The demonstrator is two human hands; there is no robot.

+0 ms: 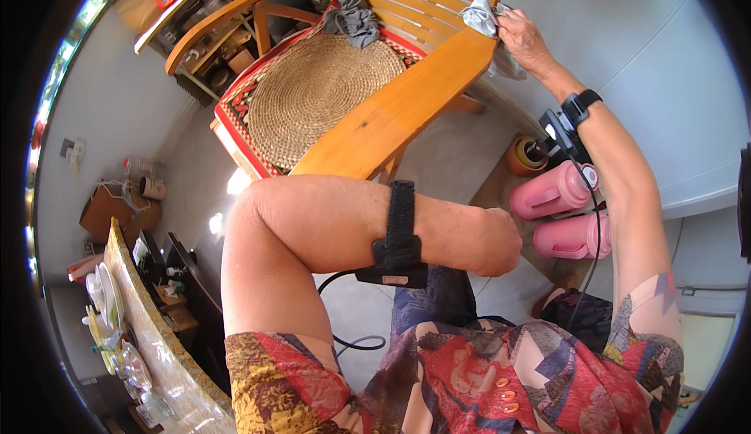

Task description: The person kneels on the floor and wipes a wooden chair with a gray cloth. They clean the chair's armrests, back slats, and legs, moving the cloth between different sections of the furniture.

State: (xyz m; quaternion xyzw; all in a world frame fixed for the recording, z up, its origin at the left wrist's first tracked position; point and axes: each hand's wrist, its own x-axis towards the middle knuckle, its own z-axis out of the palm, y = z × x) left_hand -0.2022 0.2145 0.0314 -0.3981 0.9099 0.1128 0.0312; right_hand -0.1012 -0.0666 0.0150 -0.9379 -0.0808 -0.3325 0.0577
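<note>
A wooden armchair (pixel 387 117) with a slatted back stands before me, a round woven straw mat (pixel 322 90) on its patterned, red-edged seat. My right hand (pixel 519 35) grips a light grey cloth (pixel 481 16) at the far end of the near armrest, where it meets the chair back; part of the cloth hangs below. Bent across my front, my left arm ends in my left hand (pixel 499 243), whose fingers are curled under and hidden. Whether it holds anything cannot be told. A dark grey cloth (pixel 354 18) lies crumpled at the rear of the seat.
Two pink thermos flasks (pixel 551 190) and an orange pot (pixel 525 155) stand on the floor at right, near the white wall. A shelf unit (pixel 220 40) with jars is behind the chair. At left is a counter (pixel 158 328) with plastic bottles. A black cable (pixel 595 240) runs along my right arm.
</note>
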